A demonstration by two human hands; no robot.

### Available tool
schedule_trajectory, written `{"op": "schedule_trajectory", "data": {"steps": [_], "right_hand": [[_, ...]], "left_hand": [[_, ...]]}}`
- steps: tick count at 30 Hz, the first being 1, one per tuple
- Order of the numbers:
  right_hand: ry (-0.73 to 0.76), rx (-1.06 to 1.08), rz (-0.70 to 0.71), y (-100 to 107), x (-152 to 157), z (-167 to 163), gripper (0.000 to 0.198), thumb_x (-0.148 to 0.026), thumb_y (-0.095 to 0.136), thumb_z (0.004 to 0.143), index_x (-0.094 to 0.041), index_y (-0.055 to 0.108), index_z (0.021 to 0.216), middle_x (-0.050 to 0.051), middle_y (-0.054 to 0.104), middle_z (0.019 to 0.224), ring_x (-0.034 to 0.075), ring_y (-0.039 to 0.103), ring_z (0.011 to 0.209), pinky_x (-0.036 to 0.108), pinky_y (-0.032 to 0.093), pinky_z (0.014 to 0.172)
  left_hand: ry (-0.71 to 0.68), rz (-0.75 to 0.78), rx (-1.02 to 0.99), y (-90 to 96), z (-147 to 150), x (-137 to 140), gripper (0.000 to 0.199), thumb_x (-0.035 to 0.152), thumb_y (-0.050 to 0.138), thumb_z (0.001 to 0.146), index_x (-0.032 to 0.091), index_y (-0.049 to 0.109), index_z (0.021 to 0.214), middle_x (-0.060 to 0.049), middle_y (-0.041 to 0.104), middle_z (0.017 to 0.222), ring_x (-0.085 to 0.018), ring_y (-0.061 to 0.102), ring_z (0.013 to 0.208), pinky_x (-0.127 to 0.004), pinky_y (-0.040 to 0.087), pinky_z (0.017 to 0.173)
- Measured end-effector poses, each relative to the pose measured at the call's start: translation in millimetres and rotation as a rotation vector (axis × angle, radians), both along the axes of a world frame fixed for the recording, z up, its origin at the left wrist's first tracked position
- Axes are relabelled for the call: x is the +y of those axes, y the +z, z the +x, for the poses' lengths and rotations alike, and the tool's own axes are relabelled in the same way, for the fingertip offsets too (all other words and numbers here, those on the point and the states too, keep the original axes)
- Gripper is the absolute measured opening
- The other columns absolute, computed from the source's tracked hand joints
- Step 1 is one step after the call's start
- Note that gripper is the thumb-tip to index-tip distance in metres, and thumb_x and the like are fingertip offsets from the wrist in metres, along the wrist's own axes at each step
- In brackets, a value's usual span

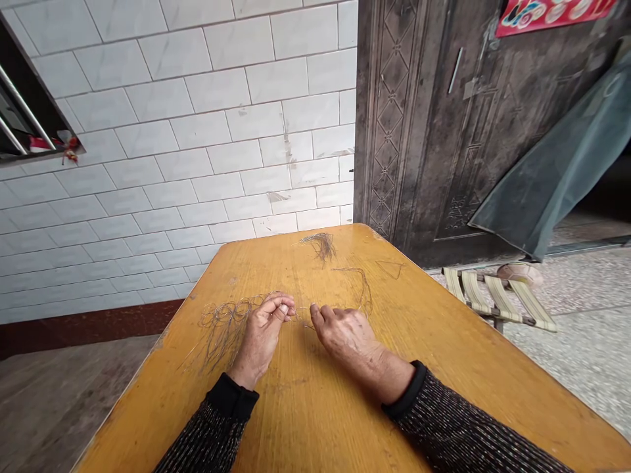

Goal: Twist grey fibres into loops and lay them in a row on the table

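My left hand [263, 334] is closed in a pinch over the wooden table, thumb pressed against the fingers. A thin wire [302, 309] spans the small gap between my hands. My right hand [345, 334] has its fingertips bent down and pinched on the wire's other side; its thumb is mostly hidden. Left of my left hand lies a row of looped wires [224, 315] with long loose tails. A bent length of wire [365, 286] lies just beyond my right hand. The exact shape of the wire at my fingertips is too fine to make out.
A bundle of loose wires [323, 244] lies near the far edge of the yellow-brown table [296, 407]. Another thin bent wire [392, 268] is at the right. A white tiled wall [236, 125], a dark door [419, 131] and a strapped folding stool [497, 295] stand around.
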State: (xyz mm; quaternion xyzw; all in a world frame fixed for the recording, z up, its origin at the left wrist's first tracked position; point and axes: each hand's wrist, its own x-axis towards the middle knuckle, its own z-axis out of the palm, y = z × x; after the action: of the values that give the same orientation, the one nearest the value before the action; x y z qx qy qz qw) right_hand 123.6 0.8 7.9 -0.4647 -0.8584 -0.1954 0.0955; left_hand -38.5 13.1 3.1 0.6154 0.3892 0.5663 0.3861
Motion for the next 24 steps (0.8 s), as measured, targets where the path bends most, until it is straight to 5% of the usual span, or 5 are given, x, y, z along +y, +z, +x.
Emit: {"op": "schedule_trajectory", "data": {"steps": [6, 11, 16, 20, 24], "right_hand": [[0.003, -0.004, 0.012, -1.4, 0.1, -1.7, 0.037, -0.007, 0.033, 0.085, -0.005, 0.041, 0.121, 0.015, 0.062, 0.081, 0.020, 0.063, 0.069, 0.027, 0.043, 0.051], [-0.047, 0.003, 0.007, 3.4, 0.4, 1.2, 0.039, -0.006, 0.032, 0.085, -0.004, 0.043, 0.122, 0.015, 0.062, 0.081, 0.020, 0.063, 0.068, 0.027, 0.042, 0.048], [-0.226, 0.110, -0.105, 13.0, 5.8, 12.7, 0.033, -0.005, 0.035, 0.083, -0.011, 0.052, 0.111, 0.012, 0.064, 0.084, 0.018, 0.063, 0.063, 0.025, 0.032, 0.045], [-0.258, 0.272, -0.130, 11.9, 13.0, 21.1, 0.024, -0.016, 0.035, 0.087, -0.018, 0.058, 0.086, 0.005, 0.065, 0.076, 0.015, 0.059, 0.058, 0.025, 0.019, 0.044], [-0.236, 0.343, -0.137, 7.0, 16.5, 23.0, 0.025, -0.021, 0.036, 0.087, -0.018, 0.058, 0.079, 0.004, 0.065, 0.071, 0.012, 0.055, 0.056, 0.026, 0.013, 0.046]], "left_hand": [[-0.072, 0.118, 0.167, 4.7, -0.1, -1.7, 0.018, 0.028, 0.051, 0.082, 0.016, 0.062, 0.073, -0.006, 0.053, 0.095, -0.016, 0.051, 0.088, -0.025, 0.043, 0.073], [-0.130, 0.072, 0.133, 5.7, -1.0, -2.6, 0.019, 0.030, 0.052, 0.081, 0.015, 0.062, 0.073, -0.008, 0.051, 0.101, -0.017, 0.051, 0.088, -0.024, 0.044, 0.067], [0.074, 0.064, 0.169, 13.8, -11.6, 0.7, 0.022, 0.032, 0.048, 0.082, 0.014, 0.060, 0.083, -0.004, 0.057, 0.078, -0.012, 0.052, 0.065, -0.021, 0.042, 0.057], [0.347, 0.037, 0.537, 16.1, -24.0, 8.9, 0.029, 0.028, 0.039, 0.083, 0.014, 0.062, 0.095, -0.001, 0.058, 0.063, -0.012, 0.050, 0.052, -0.021, 0.037, 0.049], [0.368, -0.017, 0.932, 9.0, -29.5, 14.2, 0.028, 0.016, 0.042, 0.078, 0.018, 0.068, 0.087, -0.005, 0.069, 0.079, -0.017, 0.061, 0.072, -0.025, 0.043, 0.063]]}}
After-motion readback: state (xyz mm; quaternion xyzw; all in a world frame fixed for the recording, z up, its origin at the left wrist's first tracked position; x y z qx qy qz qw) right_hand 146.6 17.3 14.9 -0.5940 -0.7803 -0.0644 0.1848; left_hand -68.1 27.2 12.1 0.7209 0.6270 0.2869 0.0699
